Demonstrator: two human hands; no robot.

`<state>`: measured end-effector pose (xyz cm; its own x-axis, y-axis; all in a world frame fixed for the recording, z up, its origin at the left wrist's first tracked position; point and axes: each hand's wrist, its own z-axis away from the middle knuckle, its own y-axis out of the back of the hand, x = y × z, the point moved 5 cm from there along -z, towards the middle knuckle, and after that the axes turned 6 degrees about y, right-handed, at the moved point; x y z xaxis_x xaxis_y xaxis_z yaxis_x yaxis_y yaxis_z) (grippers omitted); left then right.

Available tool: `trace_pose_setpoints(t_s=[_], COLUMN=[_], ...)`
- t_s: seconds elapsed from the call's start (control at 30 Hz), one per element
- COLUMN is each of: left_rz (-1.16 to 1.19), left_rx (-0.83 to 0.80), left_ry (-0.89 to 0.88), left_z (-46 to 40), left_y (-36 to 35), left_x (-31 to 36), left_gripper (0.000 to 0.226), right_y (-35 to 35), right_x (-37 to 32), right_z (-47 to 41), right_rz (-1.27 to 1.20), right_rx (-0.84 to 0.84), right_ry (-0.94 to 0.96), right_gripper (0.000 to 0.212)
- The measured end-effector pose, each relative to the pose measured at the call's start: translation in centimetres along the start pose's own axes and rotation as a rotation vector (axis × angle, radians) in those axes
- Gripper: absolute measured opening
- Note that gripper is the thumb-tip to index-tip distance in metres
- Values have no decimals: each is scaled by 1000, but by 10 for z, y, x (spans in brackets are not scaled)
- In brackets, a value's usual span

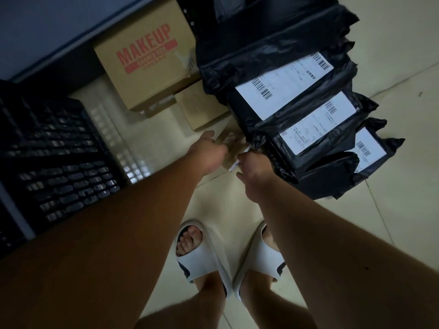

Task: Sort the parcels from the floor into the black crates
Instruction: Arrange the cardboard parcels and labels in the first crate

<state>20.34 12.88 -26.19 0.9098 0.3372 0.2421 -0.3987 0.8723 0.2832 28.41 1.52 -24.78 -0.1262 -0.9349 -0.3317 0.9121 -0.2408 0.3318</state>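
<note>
Both hands are reached down to a small flat cardboard parcel (229, 148) lying on the floor (403, 67), between the brown boxes and the row of black bagged parcels (308, 110). The left hand (210, 150) is laid over the parcel's left side, fingers spread, grip not fully seen. The right hand (251, 167) is curled round a white pen (238, 160), so only part of it is free for the parcel. The black crate (54, 157) is seen at the left, well apart from the parcel. A MAKEUP box (145, 60) and a smaller brown box (202, 105) are stacked just behind.

Risks, as judged: the parcel could be dropped on the lift, since the pen takes up the right hand's fingers; the bagged parcel just beside could be snagged or dragged along; the pen could slip out. Motion blur and dim light leave the finger contact unclear
</note>
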Motion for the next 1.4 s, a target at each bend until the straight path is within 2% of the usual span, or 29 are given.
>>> trace_pose_setpoints(t_s=[0.03, 0.13, 0.2, 0.3, 0.37, 0.53, 0.7, 0.8, 0.9, 1.03, 1.13, 1.23, 1.33, 1.4], left_rz=[-5, -10, 16, 52, 65, 85, 28, -42, -22, 148, 290, 448, 595, 703], left_rx=[-12, -15, -7, -23, -32, -55, -111, -95, -56, -33, -47, -69, -73, -92], left_ry=[10, 26, 29, 37, 45, 33, -134, -243, -327, -346, -309, -289, -243, -197], left_z=[2, 15, 29, 59, 82, 146, 222, 265, 304, 342, 359, 371, 382, 389], left_y=[0, 5, 10, 19, 29, 58, 89, 107, 122, 137, 143, 146, 146, 145], left_x=[-1, -9, -16, -22, -24, -23, -13, -9, -7, -8, -14, -21, -31, -39], left_gripper=[72, 67, 58, 54, 62, 52, 66, 70, 69, 65, 68, 70, 68, 66], right_y=[2, 1, -6, -11, -12, 1, 26, 39, 49, 48, 52, 57, 51, 46], right_x=[0, 0, 2, 10, 8, -14, -36, -47, -63, -85, -101, -111, -116, -118], right_z=[0, -2, 13, 42, 61, 123, 195, 234, 267, 303, 319, 327, 335, 340], right_rz=[-19, -142, -392, -642, -617, -626, -684, -729, -705, -787, -782, -716, -696, -658], right_rx=[36, -40, -33, 39, 5, -1, 61, 61, 72, 46, -3, -62, -138, -182], right_ry=[0, -45, -69, -246, -236, -212, -143, -152, -162, -232, -163, -97, -114, -117], right_gripper=[31, 31, 32, 12, 11, 17, 41, 39, 22, 22, 28, 25, 22, 27])
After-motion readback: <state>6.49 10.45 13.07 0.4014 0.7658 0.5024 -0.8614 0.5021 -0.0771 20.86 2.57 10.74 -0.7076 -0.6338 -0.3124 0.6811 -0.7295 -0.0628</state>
